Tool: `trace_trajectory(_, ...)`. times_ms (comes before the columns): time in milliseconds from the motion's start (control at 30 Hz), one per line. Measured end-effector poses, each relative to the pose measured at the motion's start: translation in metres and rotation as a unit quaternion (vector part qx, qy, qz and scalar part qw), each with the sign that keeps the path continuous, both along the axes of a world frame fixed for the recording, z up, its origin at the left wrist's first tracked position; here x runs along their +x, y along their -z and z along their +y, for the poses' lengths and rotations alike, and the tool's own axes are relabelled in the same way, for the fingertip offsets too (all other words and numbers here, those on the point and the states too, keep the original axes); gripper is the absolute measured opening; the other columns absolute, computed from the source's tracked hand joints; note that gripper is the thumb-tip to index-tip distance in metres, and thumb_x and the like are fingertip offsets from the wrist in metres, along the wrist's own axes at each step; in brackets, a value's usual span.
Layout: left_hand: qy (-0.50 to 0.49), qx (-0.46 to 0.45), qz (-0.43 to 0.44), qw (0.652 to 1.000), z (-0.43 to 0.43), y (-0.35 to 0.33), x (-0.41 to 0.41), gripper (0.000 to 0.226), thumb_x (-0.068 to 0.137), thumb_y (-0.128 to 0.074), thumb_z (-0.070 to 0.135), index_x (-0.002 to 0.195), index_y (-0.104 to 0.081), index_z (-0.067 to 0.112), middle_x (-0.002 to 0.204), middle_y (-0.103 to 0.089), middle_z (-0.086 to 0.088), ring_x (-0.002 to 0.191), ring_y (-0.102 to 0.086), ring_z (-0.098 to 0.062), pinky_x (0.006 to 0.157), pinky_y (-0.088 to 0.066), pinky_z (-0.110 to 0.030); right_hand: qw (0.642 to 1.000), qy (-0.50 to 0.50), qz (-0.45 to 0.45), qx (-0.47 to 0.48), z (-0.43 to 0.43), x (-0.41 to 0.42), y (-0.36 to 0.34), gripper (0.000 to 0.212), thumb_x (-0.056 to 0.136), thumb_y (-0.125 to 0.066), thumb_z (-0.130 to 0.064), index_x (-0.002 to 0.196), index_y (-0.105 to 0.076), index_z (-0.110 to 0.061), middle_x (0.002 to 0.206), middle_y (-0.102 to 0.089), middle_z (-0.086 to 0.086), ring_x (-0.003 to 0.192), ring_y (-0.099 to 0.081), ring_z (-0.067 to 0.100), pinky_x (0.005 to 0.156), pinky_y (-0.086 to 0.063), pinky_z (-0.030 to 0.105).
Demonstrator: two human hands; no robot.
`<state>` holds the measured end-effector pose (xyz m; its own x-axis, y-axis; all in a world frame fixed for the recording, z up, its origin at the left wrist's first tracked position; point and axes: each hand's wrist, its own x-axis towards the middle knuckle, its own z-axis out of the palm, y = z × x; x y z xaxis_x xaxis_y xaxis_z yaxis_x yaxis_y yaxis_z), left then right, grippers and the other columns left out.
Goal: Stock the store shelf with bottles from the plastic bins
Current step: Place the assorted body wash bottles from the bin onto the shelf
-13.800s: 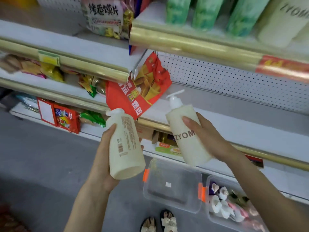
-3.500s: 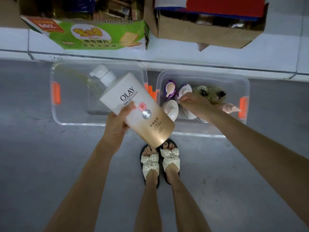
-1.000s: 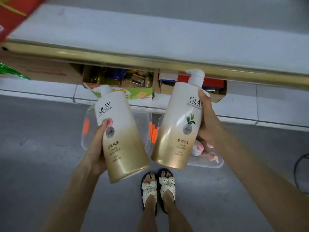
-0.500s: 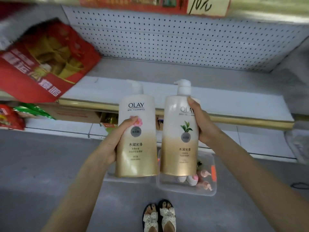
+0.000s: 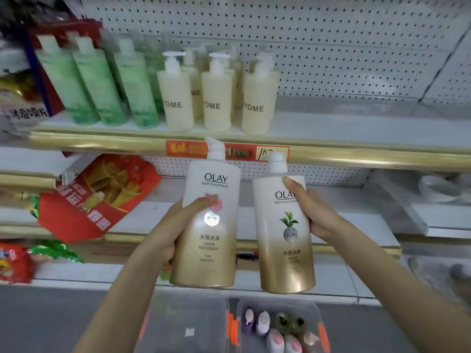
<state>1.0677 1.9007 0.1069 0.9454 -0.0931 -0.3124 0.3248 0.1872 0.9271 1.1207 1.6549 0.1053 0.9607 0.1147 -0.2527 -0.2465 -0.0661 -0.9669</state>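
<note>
STOCKING RUN: You hold two tall Olay body-wash btls upright, side by side w/ a narrow gap between. Both fade from white at the shoulder to gold at the base, w/ white pump tops and "OLAY BODY CELLSCIENCE" on the front. The pink-flower Olay bottle (image 5: 207, 240) is at left, a round silver sticker below the bloom. The green-leaf Olay bottle (image 5: 281, 250) is at right, a grey disc under the leaves. Both hang in the air in front of the lower shelf, beneath the gold lip of the top shelf (image 5: 369, 155). The left pump overlaps the red price strip (image 5: 183, 149).

On that top shelf stand green bottles (image 5: 94, 85) at left and cream pump bottles (image 5: 175, 100) marked "YOME" just beside them, three across w/ more behind. A red snack bag (image 5: 96, 197) leans on the shelf below, left of your hands.

On the floor under the btls sit two clear plastic bins w/ orange latches, side by side. The left bin (image 5: 163, 314) shows a small white tag. The right bin (image 5: 277, 301) holds small bottles (image 5: 275, 336) w/ white, pink, purple and dark caps.

Your left hand (image 5: 168, 230) wraps the pink-flower btl from its left side, thumb (image 5: 204, 203) across the flower, other fingers hidden behind. Your right hand (image 5: 318, 215) clasps the green-leaf btl from its right side, thumb (image 5: 293, 186) over the logo, remaining fingers out of sight.
</note>
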Motion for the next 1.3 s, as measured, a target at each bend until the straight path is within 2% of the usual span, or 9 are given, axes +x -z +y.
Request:
trace_trajectory(67,-0.003,0.007,-0.016,1.0,0.001,-0.026,-0.004,0.036,0.063,-0.077,0.034,0.095,-0.07,0.019,0.091,-0.073,-0.009,0.077,-0.069,-0.027,0.074,-0.056,-0.039,1.0,-0.002,-0.015,0.017,0.003,-0.002,-0.023,0.049,0.067,-0.064,-0.053,0.092,-0.066,-0.011,0.088,-0.074,0.009,0.075,-0.071,0.02,0.068,-0.054,0.03)
trace_trajectory(167,-0.001,0.034,-0.073,0.997,0.004,-0.068,-0.011,0.052,0.056,-0.08,0.034,0.103,-0.068,0.017,0.092,-0.073,-0.013,0.078,-0.071,-0.028,0.065,-0.057,-0.036,0.999,-0.014,-0.049,0.018,0.007,-0.006,-0.056,0.049,0.069,-0.062,-0.052,0.095,-0.067,-0.011,0.088,-0.074,0.008,0.078,-0.071,0.021,0.073,-0.055,0.032)
trace_trajectory(367,-0.03,0.067,-0.182,0.981,0.007,-0.138,-0.015,0.041,0.068,-0.076,0.024,0.107,-0.065,0.017,0.094,-0.074,-0.007,0.081,-0.071,-0.026,0.067,-0.055,-0.034,0.992,-0.022,-0.124,0.004,0.015,-0.009,-0.11,0.048,0.062,-0.063,-0.053,0.089,-0.066,-0.013,0.08,-0.075,0.002,0.07,-0.07,0.016,0.07,-0.054,0.03)
trace_trajectory(600,-0.116,0.034,-0.252,0.96,-0.003,-0.176,0.001,0.068,0.047,-0.08,0.041,0.108,-0.065,0.016,0.096,-0.074,-0.004,0.083,-0.071,-0.023,0.066,-0.054,-0.031,0.982,0.01,-0.188,-0.012,-0.005,0.014,-0.14,0.048,0.069,-0.063,-0.054,0.095,-0.065,-0.013,0.085,-0.075,0.003,0.077,-0.072,0.017,0.069,-0.055,0.028)
trace_trajectory(767,-0.181,-0.029,-0.261,0.948,-0.021,-0.185,0.017,0.05,0.048,-0.082,0.031,0.094,-0.067,0.019,0.082,-0.074,0.0,0.069,-0.07,-0.014,0.054,-0.053,-0.024,0.976,0.07,-0.204,0.003,-0.031,0.057,-0.153,0.033,0.083,-0.064,-0.044,0.094,-0.062,-0.013,0.081,-0.073,0.003,0.06,-0.069,0.009,0.046,-0.047,0.018)
trace_trajectory(900,-0.221,-0.046,-0.253,0.941,-0.037,-0.188,0.04,0.024,0.073,-0.072,0.024,0.097,-0.066,0.019,0.08,-0.074,-0.002,0.066,-0.07,-0.016,0.052,-0.054,-0.026,0.964,0.114,-0.236,0.032,-0.054,0.103,-0.169,0.028,0.084,-0.066,-0.04,0.096,-0.061,-0.016,0.086,-0.071,0.0,0.068,-0.068,0.009,0.05,-0.049,0.017)
trace_trajectory(1033,-0.256,-0.033,-0.256,0.932,-0.05,-0.186,0.062,0.016,0.08,-0.069,0.025,0.095,-0.067,0.02,0.081,-0.074,0.0,0.065,-0.07,-0.014,0.051,-0.053,-0.025,0.945,0.153,-0.286,0.033,-0.072,0.149,-0.178,0.027,0.083,-0.069,-0.036,0.101,-0.058,-0.019,0.089,-0.066,-0.005,0.074,-0.063,0.005,0.052,-0.049,0.012)
trace_trajectory(1167,-0.286,-0.019,-0.253,0.924,-0.062,-0.181,0.085,0.019,0.079,-0.069,0.027,0.096,-0.067,0.019,0.079,-0.074,0.002,0.064,-0.07,-0.012,0.051,-0.053,-0.023,0.94,0.165,-0.299,0.002,-0.083,0.198,-0.159,0.037,0.077,-0.075,-0.039,0.105,-0.058,-0.022,0.101,-0.067,0.001,0.09,-0.065,0.016,0.077,-0.055,0.033)
trace_trajectory(1300,-0.305,-0.007,-0.263,0.915,-0.072,-0.176,0.105,0.016,0.08,-0.067,0.024,0.095,-0.066,0.019,0.075,-0.074,0.005,0.063,-0.069,-0.01,0.051,-0.053,-0.021,0.937,0.169,-0.307,-0.009,-0.087,0.229,-0.134,0.042,0.077,-0.076,-0.038,0.109,-0.058,-0.017,0.1,-0.067,0.003,0.095,-0.065,0.022,0.078,-0.054,0.036)
